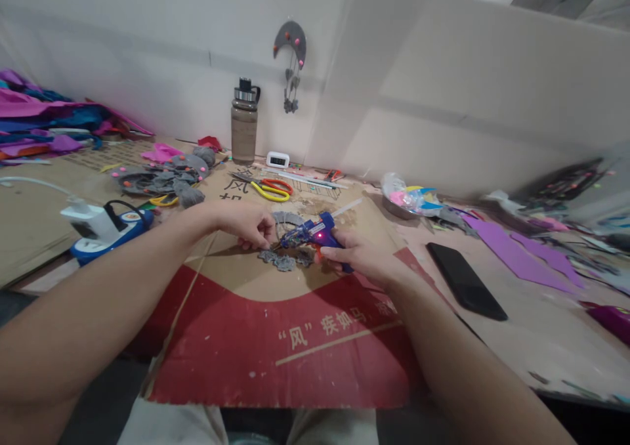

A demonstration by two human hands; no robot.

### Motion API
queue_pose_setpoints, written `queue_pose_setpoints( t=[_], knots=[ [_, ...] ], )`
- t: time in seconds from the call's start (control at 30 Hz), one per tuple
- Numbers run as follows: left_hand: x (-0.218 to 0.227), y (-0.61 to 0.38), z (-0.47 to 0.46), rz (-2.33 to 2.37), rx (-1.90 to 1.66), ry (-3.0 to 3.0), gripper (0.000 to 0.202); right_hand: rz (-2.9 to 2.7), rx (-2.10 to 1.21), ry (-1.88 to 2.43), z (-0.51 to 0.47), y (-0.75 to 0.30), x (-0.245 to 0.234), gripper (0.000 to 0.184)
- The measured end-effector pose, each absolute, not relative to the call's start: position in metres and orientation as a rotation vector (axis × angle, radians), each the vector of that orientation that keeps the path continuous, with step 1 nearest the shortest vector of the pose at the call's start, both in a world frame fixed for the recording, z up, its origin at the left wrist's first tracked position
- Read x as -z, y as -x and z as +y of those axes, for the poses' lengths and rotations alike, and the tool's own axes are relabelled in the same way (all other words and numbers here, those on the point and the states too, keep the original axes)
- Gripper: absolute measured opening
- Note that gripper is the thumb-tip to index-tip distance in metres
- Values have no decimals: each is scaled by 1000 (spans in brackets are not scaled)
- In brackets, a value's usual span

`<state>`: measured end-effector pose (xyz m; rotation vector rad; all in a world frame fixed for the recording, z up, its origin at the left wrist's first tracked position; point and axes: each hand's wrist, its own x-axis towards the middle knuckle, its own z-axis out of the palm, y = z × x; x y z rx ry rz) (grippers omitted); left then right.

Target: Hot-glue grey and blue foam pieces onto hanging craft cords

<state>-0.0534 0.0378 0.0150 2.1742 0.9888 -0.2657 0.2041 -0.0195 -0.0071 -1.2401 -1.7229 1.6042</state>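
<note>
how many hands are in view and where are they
2. The left hand is near the nozzle end of the blue glue gun; the right hand is wrapped around the gun's handle. No other hands show.

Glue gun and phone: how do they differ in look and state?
The glue gun is mostly blue; the phone is black. The glue gun is held in the right hand; the phone lies flat on the table. The glue gun shows a red light; the phone's upper face is dark. Both are right of the bottle in the picture.
</note>
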Motion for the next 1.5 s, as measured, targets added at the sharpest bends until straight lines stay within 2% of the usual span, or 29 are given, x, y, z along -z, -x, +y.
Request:
queue_pose_setpoints(
  t=[0.3,0.73,1.03,1.3,1.5],
  knots=[
    [-27,65,42,959,177,-2414,35,-1803,-1575,1222,-21,-213,-3,23],
    [-23,55,38,922,193,-2415,29,-1819,-1648,1230,-22,-210,-1,24],
    [-14,53,40,892,202,-2347,29,-1858,-1513,1239,-24,-220,-11,23],
    [-22,58,39,888,194,-2431,28,-1465,-1425,1072,-18,-218,-12,29],
    [-21,66,43,996,253,-2453,17,-1279,-1350,1099,-10,-219,-5,29]
  ],
)
